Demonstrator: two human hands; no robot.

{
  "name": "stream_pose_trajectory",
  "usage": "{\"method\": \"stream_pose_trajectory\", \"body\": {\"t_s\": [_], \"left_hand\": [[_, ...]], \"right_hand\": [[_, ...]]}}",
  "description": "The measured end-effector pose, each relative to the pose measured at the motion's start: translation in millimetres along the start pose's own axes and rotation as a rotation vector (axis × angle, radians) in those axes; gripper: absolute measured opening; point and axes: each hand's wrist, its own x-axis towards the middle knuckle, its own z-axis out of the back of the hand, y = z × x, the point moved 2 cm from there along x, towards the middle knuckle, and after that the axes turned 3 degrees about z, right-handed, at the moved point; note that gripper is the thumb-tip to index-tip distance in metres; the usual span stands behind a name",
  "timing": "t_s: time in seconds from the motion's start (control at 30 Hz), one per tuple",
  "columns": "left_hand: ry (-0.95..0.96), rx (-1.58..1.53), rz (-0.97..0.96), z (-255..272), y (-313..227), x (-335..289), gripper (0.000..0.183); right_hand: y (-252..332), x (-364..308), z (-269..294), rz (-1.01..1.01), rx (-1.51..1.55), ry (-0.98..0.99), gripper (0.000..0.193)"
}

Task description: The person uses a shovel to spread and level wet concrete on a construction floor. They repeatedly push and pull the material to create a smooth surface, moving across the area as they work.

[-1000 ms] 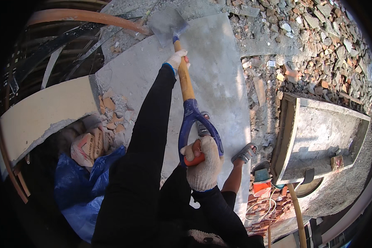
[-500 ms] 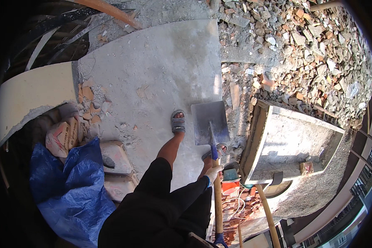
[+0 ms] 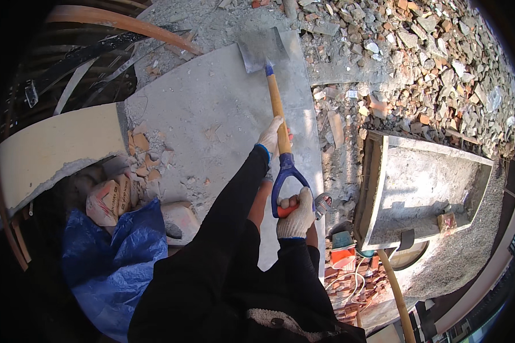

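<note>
Both gloved hands are on a shovel (image 3: 276, 100) with a wooden shaft, a blue D-shaped handle and a flat grey blade. My left hand (image 3: 270, 136), in a white knit glove with a blue cuff, is wrapped round the lower shaft just above the handle. My right hand (image 3: 298, 216), in a similar glove with bare-looking fingertips, is closed round the orange-red grip of the handle. The blade (image 3: 263, 48) points away from me over the far end of the grey concrete slab (image 3: 223, 108). Whether it touches the surface I cannot tell.
A large rubble heap (image 3: 429, 63) fills the far right. On the right stands a mortar-crusted mixing trough (image 3: 377, 188), with a wooden pole (image 3: 397, 297) and an orange-red bucket (image 3: 343, 257) nearby. Paper sacks (image 3: 111, 200) and a blue tarp (image 3: 111, 263) lie left, below a broken cream wall (image 3: 60, 148).
The shovel has swung far forward, its blade now at the slab's far end instead of beside my feet. My left hand now shows on the shaft, and my right hand on the D-handle.
</note>
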Motion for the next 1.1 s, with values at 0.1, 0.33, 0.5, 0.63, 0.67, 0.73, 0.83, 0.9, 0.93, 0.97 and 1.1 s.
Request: {"method": "stream_pose_trajectory", "body": {"t_s": [0.1,0.33,0.5,0.63,0.67,0.73,0.83,0.9,0.93,0.97,1.1], "left_hand": [[0.104,0.036,-0.114,-28,-51,-13,0.041],[0.099,-0.333,-0.014,-26,12,21,0.032],[-0.046,-0.162,0.167,3,222,21,0.032],[-0.144,-0.175,0.233,-9,396,-40,0.029],[-0.152,-0.235,0.295,-6,427,-52,0.029],[-0.157,-0.337,0.388,-9,475,-65,0.028],[-0.197,-0.329,0.458,-4,501,-52,0.033],[-0.196,-0.321,0.341,13,494,-30,0.029],[-0.189,-0.319,0.306,21,489,-21,0.027],[-0.181,-0.284,0.373,26,489,-18,0.029],[-0.198,-0.195,0.293,53,466,-27,0.027]], "right_hand": [[3,36,-77,-0.053,-0.011,0.136,0.022],[115,-100,91,-0.122,0.083,0.174,0.022],[228,-238,235,-0.124,-0.169,0.241,0.036],[258,-241,296,-0.082,-0.380,0.018,0.033],[259,-233,305,-0.074,-0.419,-0.025,0.032],[261,-214,319,-0.068,-0.484,-0.067,0.031],[270,-204,332,-0.067,-0.537,-0.097,0.029],[281,-213,340,-0.068,-0.576,-0.111,0.028],[284,-219,345,-0.062,-0.596,-0.118,0.027],[288,-229,350,-0.065,-0.617,-0.123,0.027],[288,-248,369,-0.036,-0.653,-0.143,0.025]]}}
